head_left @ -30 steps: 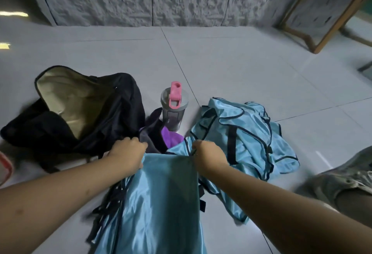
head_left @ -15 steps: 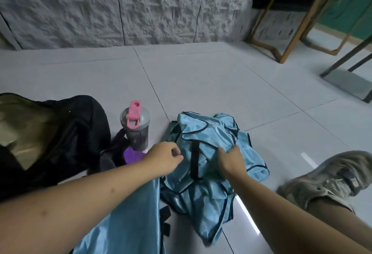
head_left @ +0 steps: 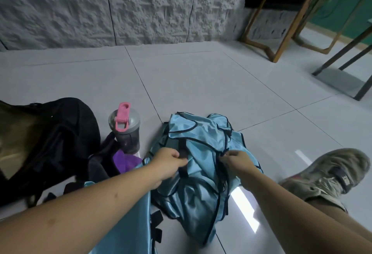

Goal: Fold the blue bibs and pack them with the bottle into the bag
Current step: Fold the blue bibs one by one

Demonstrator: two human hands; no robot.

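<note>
Crumpled heap of shiny light-blue bibs with dark navy piping (head_left: 203, 153): on the grey tiled floor (head_left: 201, 76), centre of view, directly under both hands.

Left hand (head_left: 168, 164): at 9 o'clock of the heap, fingers curled into the blue fabric beside a black strap; grips the cloth.

Right hand (head_left: 238, 162): at 3 o'clock of the heap, fingertips pinching a fold along the dark piping. Both hands closed on the same heap, near each other, not touching.

Second flat piece of light-blue bib fabric (head_left: 128, 219): at 7 o'clock of the heap, under the left forearm, running off the lower edge; black straps visible along its right side.

Translucent grey plastic bottle with grey lid and pink flip cap (head_left: 124, 129): upright on the floor at 10 o'clock of the left hand, apart from both hands, just beside the heap's left edge.

Black fabric bag with tan lining (head_left: 66, 137): at 9 o'clock of the bottle, lying open, mouth toward the left edge. Tan interior visible; contents cannot be determined, since part of the opening is cut off by the picture edge.

Purple cloth (head_left: 125, 160) and dark fabric folds: between bag and bottle base, touching the bottle's foot.

Worn grey-beige shoe (head_left: 330, 173): at 3 o'clock of the right hand, on the floor.

Rough grey stone-textured wall (head_left: 120, 6): at 12 o'clock. Wooden frame legs (head_left: 285, 24): at 1 o'clock.
</note>
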